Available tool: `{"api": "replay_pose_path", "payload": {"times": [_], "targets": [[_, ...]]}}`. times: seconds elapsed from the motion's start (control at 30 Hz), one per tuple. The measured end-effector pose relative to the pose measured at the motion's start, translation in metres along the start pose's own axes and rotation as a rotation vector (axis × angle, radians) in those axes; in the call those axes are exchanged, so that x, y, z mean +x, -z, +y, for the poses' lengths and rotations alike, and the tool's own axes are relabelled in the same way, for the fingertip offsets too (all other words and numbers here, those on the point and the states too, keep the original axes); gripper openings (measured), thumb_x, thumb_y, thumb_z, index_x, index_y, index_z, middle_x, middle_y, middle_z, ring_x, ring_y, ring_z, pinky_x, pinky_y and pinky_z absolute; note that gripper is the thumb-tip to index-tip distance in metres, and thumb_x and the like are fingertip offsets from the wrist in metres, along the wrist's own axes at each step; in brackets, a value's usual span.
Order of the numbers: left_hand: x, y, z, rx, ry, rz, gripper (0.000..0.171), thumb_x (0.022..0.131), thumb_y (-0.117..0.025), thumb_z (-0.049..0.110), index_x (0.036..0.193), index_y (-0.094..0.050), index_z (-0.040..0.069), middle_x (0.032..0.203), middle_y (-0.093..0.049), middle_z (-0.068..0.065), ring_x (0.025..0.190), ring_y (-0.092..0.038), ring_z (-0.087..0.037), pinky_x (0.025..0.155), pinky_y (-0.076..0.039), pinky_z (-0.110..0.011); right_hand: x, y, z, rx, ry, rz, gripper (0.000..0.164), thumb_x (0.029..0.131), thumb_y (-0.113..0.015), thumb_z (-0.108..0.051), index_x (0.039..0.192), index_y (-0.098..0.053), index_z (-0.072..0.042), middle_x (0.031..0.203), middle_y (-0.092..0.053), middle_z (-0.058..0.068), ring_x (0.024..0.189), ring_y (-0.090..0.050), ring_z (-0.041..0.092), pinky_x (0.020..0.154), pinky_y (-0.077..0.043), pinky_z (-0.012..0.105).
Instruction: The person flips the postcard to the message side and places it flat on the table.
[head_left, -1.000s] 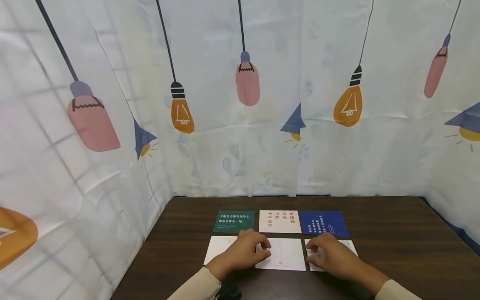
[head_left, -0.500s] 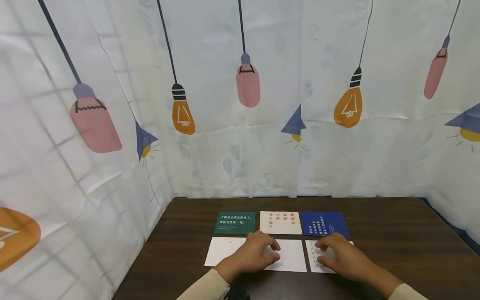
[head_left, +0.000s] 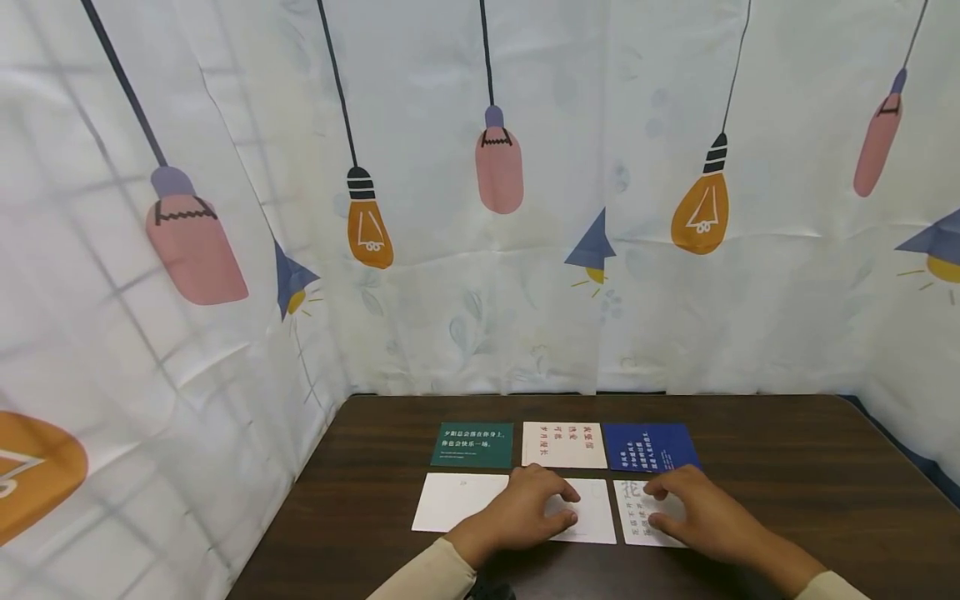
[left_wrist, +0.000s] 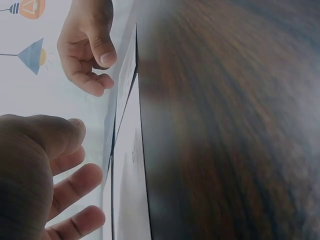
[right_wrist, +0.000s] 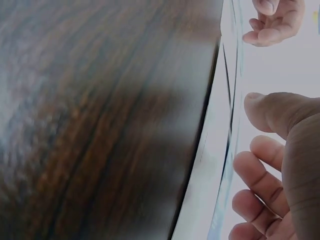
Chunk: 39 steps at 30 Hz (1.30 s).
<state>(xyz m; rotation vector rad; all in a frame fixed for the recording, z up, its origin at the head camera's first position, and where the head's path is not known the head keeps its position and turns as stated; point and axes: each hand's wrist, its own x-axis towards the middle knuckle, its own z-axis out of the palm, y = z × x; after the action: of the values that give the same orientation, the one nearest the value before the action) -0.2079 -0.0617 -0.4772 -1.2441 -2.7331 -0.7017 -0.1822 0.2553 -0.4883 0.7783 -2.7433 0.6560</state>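
Observation:
My left hand (head_left: pixel 525 510) hovers over the middle white card (head_left: pixel 592 508), thumb and fingers apart and loosely bent around nothing. Over the right part of a white card with dark writing (head_left: pixel 636 517) is my right hand (head_left: pixel 703 510), also holding nothing. In the left wrist view the left thumb and fingers (left_wrist: pixel 75 185) hang above the flat cards. Spread thumb and bent fingers (right_wrist: pixel 260 185) show likewise in the right wrist view. Left of my left hand lies another white card (head_left: pixel 453 500), its right end hidden behind the hand.
A far row holds a green card (head_left: pixel 472 444), a cream card with red characters (head_left: pixel 564 445) and a blue card (head_left: pixel 651 447). All lie flat on the dark wooden table (head_left: pixel 810 483). A printed curtain (head_left: pixel 465 333) hangs behind. A dark object (head_left: pixel 491 592) shows below my left wrist.
Both hands have drifted to the right above the near row. More of the left white card and the writing on the right one now shows. The cards keep their layout.

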Motion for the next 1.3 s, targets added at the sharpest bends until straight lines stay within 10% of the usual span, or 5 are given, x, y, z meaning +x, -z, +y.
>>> {"api": "replay_pose_path", "payload": {"times": [1.3], "targets": [[0.028,-0.016,0.023,0.113,-0.011,0.003,0.023,0.095,-0.070,0.039,0.113,-0.076,0.025,0.114,-0.068,0.017,0.104,-0.054,-0.004,0.088,-0.038,-0.032,-0.019,0.012,0.026,-0.091,0.046,0.050,0.042,0.075,-0.091,-0.037,0.110,-0.072,-0.022,0.113,-0.065,-0.006,0.105,-0.056,0.023,0.086,-0.051,0.044]]}}
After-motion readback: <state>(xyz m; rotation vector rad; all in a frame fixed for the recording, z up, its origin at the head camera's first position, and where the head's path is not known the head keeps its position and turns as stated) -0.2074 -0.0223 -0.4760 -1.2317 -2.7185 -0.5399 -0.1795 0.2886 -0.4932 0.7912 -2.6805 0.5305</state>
